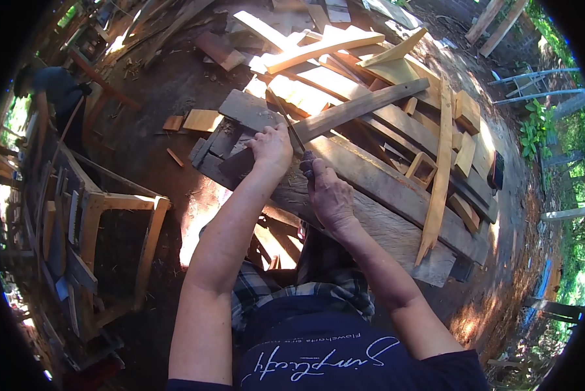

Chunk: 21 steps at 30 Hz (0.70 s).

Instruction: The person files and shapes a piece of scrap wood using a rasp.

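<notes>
My right hand point(329, 195) is closed around the dark handle of a long, thin, file-like tool point(295, 135). Its narrow shaft slants up and left, past the fingers of my left hand point(271, 148). Those fingers are bent and pressed down over a dark flat piece point(238, 167), whose near part shows left of the wrist; what lies under the fingers is hidden. Both hands are above a rough grey plank bench point(377, 225). Just beyond them, a long brown board point(364, 109) lies slantwise across the planks.
Cut wood point(325, 52) is heaped at the far side. A curved wooden strip point(441, 176) and a small wooden frame point(421, 171) lie on the right. A dark phone-like object point(496, 171) is at the right edge. A wooden frame stand point(126, 202) is on the left.
</notes>
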Each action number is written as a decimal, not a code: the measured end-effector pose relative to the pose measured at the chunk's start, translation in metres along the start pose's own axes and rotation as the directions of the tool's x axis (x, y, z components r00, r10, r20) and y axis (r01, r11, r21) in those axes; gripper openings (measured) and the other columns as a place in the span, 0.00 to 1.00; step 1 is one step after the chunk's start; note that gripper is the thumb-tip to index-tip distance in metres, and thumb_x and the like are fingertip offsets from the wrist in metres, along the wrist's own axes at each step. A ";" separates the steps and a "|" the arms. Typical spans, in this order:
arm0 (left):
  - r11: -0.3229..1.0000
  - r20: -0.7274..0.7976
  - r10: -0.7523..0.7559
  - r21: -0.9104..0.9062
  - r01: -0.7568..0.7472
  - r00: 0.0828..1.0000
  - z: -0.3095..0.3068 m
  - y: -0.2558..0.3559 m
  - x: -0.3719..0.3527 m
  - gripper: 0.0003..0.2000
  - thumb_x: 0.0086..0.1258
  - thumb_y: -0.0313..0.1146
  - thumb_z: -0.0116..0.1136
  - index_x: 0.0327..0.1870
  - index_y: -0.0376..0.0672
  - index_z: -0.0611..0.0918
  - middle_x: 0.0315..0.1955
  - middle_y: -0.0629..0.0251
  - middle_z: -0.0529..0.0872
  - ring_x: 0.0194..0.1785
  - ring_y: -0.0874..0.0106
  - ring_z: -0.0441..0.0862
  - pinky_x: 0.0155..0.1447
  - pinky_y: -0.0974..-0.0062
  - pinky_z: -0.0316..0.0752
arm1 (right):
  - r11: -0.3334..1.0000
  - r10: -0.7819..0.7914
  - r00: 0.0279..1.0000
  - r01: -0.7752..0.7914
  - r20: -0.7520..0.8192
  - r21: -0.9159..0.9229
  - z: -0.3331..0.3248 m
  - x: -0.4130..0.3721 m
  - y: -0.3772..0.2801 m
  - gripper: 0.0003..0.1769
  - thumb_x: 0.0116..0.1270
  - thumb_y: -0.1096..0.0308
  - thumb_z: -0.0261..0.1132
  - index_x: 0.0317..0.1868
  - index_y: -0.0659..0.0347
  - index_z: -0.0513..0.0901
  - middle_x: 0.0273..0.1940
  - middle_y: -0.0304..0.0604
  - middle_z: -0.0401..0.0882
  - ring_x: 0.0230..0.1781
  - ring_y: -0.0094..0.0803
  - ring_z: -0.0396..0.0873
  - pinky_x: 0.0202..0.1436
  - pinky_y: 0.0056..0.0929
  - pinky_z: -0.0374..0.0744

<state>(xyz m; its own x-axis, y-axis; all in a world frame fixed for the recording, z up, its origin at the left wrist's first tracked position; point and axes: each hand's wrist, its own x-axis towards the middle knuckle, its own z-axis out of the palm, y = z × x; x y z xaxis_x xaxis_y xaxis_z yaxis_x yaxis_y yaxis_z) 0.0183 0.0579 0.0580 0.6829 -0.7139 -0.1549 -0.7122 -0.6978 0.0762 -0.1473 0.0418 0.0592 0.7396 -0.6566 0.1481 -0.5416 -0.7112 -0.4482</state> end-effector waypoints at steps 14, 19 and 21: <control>1.000 0.158 -0.027 -0.010 0.029 0.987 -0.016 0.002 0.000 0.17 0.72 0.35 0.45 0.60 0.43 0.72 0.56 0.57 0.78 0.60 0.49 0.75 0.59 0.36 0.66 | 1.000 -0.012 0.999 0.013 -0.039 0.023 0.015 0.030 -0.008 0.08 0.69 0.67 0.54 0.44 0.59 0.67 0.33 0.51 0.80 0.32 0.48 0.83 0.36 0.46 0.80; 1.000 0.126 0.009 -0.017 -0.007 0.992 -0.012 0.005 -0.007 0.15 0.71 0.35 0.47 0.57 0.44 0.72 0.53 0.56 0.79 0.58 0.48 0.76 0.57 0.40 0.69 | 0.997 0.048 0.993 -0.041 0.104 -0.067 -0.002 0.012 -0.005 0.07 0.69 0.69 0.53 0.45 0.59 0.66 0.32 0.51 0.81 0.31 0.50 0.83 0.34 0.46 0.80; 1.000 0.121 0.016 -0.017 -0.014 0.993 -0.008 0.006 -0.010 0.14 0.71 0.35 0.49 0.54 0.44 0.72 0.52 0.55 0.79 0.57 0.47 0.77 0.56 0.44 0.70 | 0.997 0.044 0.996 -0.038 0.082 -0.074 0.004 0.015 -0.008 0.07 0.68 0.69 0.53 0.45 0.59 0.67 0.32 0.51 0.81 0.31 0.49 0.83 0.34 0.46 0.80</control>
<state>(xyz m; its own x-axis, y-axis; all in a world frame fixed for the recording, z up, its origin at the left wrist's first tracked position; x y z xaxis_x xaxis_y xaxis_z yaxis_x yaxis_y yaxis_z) 0.0087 0.0606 0.0681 0.6468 -0.7127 -0.2716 -0.7188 -0.6886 0.0952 -0.1303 0.0383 0.0618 0.7451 -0.6646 0.0554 -0.5975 -0.7021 -0.3873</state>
